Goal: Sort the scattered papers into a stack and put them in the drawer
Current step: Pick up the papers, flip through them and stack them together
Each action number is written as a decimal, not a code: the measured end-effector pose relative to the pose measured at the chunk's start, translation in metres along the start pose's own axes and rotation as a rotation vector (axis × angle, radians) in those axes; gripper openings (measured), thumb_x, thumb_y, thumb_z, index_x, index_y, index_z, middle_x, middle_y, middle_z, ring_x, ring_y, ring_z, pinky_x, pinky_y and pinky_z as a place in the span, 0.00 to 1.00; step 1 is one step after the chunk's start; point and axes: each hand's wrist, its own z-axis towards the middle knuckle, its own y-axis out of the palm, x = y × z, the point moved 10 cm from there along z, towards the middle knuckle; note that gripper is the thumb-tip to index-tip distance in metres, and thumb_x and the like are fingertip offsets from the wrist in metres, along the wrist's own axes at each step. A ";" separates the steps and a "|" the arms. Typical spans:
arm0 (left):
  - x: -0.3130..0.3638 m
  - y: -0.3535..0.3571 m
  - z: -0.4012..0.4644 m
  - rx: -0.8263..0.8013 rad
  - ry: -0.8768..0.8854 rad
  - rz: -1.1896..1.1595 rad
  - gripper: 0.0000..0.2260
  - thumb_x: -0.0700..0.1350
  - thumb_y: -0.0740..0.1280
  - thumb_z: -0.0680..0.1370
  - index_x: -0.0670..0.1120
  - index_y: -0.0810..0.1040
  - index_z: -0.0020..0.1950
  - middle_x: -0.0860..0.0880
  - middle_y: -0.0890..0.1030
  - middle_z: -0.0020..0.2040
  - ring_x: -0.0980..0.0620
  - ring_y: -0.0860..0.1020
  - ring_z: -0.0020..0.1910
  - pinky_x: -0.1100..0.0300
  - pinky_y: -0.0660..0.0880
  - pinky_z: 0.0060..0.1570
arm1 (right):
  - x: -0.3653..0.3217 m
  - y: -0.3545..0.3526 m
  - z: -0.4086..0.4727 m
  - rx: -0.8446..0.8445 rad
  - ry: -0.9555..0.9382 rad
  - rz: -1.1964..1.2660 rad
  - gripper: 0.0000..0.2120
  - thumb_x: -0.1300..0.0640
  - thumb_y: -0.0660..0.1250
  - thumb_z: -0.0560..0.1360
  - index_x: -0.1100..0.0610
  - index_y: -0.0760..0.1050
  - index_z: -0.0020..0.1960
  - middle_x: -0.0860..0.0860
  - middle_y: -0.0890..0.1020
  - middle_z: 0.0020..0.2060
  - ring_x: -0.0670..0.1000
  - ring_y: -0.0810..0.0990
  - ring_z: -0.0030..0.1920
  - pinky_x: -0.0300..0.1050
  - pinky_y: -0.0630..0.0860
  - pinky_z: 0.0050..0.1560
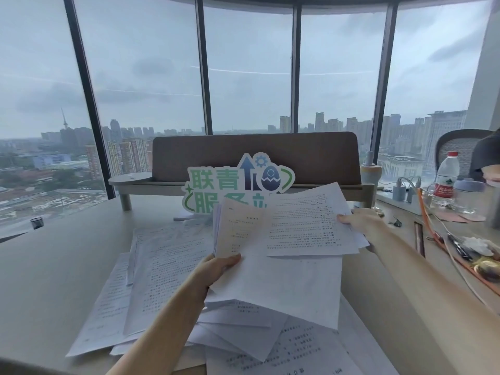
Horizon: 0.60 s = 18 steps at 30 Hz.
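Note:
My left hand [216,269] grips the lower left corner of a bundle of printed papers [273,282] raised above the desk. My right hand [359,220] pinches the right edge of a printed sheet [305,226] that lies on top of that bundle. More white printed sheets [162,266] lie scattered and overlapping on the beige desk [54,266], to the left and below my arms. No drawer is in view.
A green and blue cut-out sign [235,180] stands behind the papers against a brown desk divider [254,155]. At the right are a water bottle [446,177], a power strip, cables, an orange strap and pens. A person sits at the far right. Windows lie beyond.

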 end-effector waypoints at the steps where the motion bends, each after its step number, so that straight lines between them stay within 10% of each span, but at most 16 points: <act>1: 0.001 -0.003 -0.001 0.028 0.006 -0.007 0.11 0.39 0.71 0.77 0.38 0.79 0.57 0.44 0.83 0.44 0.48 0.82 0.34 0.64 0.77 0.27 | 0.002 0.000 0.001 0.004 0.005 -0.006 0.07 0.60 0.71 0.78 0.63 0.76 0.52 0.55 0.80 0.46 0.53 0.78 0.37 0.47 0.72 0.34; 6: 0.000 -0.012 -0.003 0.125 0.040 -0.061 0.06 0.40 0.74 0.75 0.42 0.82 0.50 0.48 0.86 0.38 0.49 0.84 0.34 0.62 0.77 0.27 | 0.013 0.000 0.004 0.050 0.029 -0.011 0.11 0.61 0.66 0.80 0.67 0.78 0.60 0.61 0.83 0.53 0.62 0.82 0.52 0.57 0.78 0.57; 18: 0.003 -0.018 -0.015 0.227 0.064 -0.259 0.06 0.39 0.72 0.76 0.44 0.79 0.52 0.44 0.85 0.46 0.43 0.83 0.43 0.54 0.80 0.37 | 0.046 0.060 -0.026 -0.167 0.105 0.087 0.09 0.62 0.61 0.82 0.66 0.78 0.52 0.63 0.84 0.48 0.64 0.84 0.50 0.65 0.78 0.59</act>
